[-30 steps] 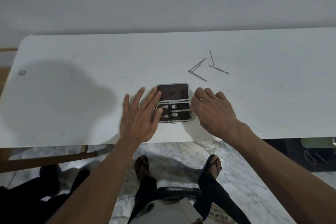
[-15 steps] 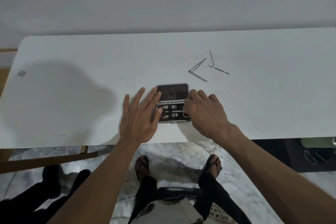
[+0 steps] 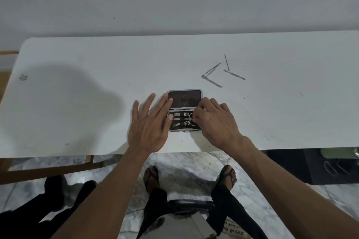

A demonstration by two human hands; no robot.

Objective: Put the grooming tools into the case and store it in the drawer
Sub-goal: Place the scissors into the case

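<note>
A small dark grooming case (image 3: 184, 99) lies open near the front edge of the white table (image 3: 77, 103), lid flat at the back. Its tray holds nail clippers (image 3: 183, 115) and scissors (image 3: 191, 119) under straps. My left hand (image 3: 149, 128) lies flat with straight fingers, fingertips touching the case's left edge. My right hand (image 3: 215, 122) covers the tray's right end, its fingers curled onto the scissors' ring handles. Behind and to the right lie loose tweezers (image 3: 211, 70), a file (image 3: 213, 83), a thin pick (image 3: 226, 62) and a cuticle tool (image 3: 234, 75).
The wall runs along the table's far edge. Under the table at the right stands a dark unit (image 3: 310, 167) with metal handles. A wooden frame (image 3: 48, 169) shows below the left part. My sandalled feet stand on the marble floor.
My right hand moved left from beside the case onto the tray's right end and curled its fingers over the scissors. The left hand and the loose tools have stayed put.
</note>
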